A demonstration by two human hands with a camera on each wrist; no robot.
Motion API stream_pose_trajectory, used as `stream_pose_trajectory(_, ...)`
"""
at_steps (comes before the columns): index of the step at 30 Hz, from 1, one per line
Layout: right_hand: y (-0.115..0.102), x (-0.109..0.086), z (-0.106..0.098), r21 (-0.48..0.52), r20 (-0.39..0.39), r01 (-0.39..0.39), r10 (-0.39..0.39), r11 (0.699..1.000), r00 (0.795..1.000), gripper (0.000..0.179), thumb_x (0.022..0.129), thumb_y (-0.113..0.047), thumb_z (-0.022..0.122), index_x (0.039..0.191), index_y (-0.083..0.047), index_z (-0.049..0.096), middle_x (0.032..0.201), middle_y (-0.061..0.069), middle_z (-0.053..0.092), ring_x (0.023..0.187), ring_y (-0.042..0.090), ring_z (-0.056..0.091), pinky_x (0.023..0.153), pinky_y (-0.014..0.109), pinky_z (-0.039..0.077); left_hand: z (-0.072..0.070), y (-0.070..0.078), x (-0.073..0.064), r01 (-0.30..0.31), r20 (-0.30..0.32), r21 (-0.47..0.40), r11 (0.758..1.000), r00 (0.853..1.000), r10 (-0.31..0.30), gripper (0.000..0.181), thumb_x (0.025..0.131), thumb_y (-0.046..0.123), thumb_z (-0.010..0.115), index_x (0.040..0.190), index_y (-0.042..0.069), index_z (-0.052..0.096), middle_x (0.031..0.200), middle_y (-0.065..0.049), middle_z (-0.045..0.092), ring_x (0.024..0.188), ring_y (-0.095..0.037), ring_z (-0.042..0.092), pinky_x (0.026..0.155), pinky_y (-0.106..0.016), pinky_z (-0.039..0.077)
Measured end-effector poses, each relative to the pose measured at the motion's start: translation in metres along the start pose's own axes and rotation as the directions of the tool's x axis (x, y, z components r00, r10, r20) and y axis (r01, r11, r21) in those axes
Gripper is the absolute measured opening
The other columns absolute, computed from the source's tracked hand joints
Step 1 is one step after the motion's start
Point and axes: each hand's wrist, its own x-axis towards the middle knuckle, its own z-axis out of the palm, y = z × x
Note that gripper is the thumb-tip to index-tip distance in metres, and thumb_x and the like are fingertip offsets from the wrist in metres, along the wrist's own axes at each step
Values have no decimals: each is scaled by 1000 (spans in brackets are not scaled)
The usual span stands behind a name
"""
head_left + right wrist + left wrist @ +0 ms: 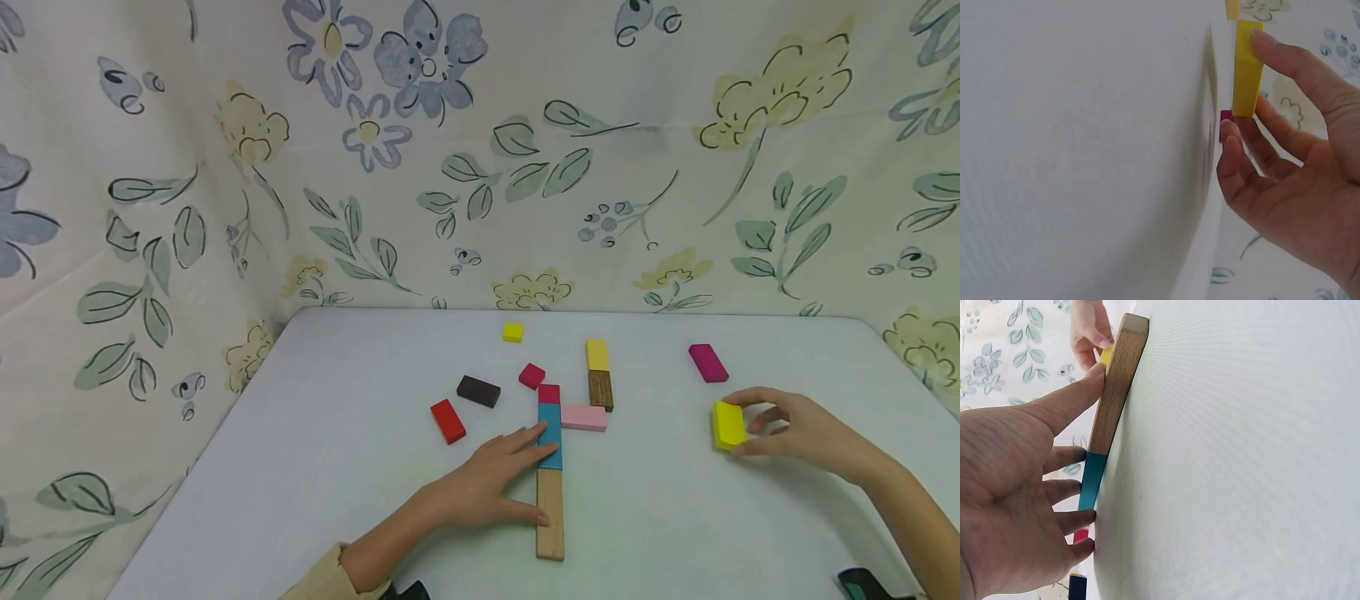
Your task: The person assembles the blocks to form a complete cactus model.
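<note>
left hand (491, 482): fingers spread, touching blue block (551, 415) and wooden block (551, 540) | right hand (802, 435): pinching yellow block (727, 426) end to end, near magenta block (708, 363), well right of blue | tip: keep left touch light, yellow pinch level

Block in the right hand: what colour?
The block is yellow, clearest in the right wrist view.

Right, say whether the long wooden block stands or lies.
Lying: the head view shows the wooden block stretched along the table, meeting the blue block.
</note>
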Motion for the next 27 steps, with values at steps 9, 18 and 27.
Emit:
stream_pose_trajectory(9, -13, 7, 1, 2, -7, 54, -54, 999, 999, 65, 86, -13, 87, 141, 7, 57, 135, 31, 59, 100, 24, 64, 75, 20, 58, 0, -1, 1, -1, 1, -1, 1000, 1000, 1, 86, 94, 47, 77, 166, 24, 37, 177, 3, 18, 162, -20, 21, 129, -53, 27)
stream_pose_trajectory(18, -31, 19, 4, 24, -6, 85, -85, 996, 996, 68, 86, -15, 87, 143, 5, 56, 136, 31, 59, 107, 31, 63, 75, 21, 59, 0, 0, 0, 3, -1, 4, 1000, 1000, -3, 86, 94, 48, 77, 166, 25, 37, 177, 3, 19, 162, -21, 21, 129, -53, 27)
stream_pose_trajectory(27, -57, 35, 8, 30, -18, 119, -119, 992, 993, 69, 83, -19, 90, 140, 4, 59, 128, 23, 65, 104, 26, 61, 76, 21, 58, 0, 0, 0, -2, -4, -5, 1000, 1000, 2, 86, 94, 49, 77, 166, 25, 36, 177, 4, 18, 162, -20, 21, 129, -53, 27)
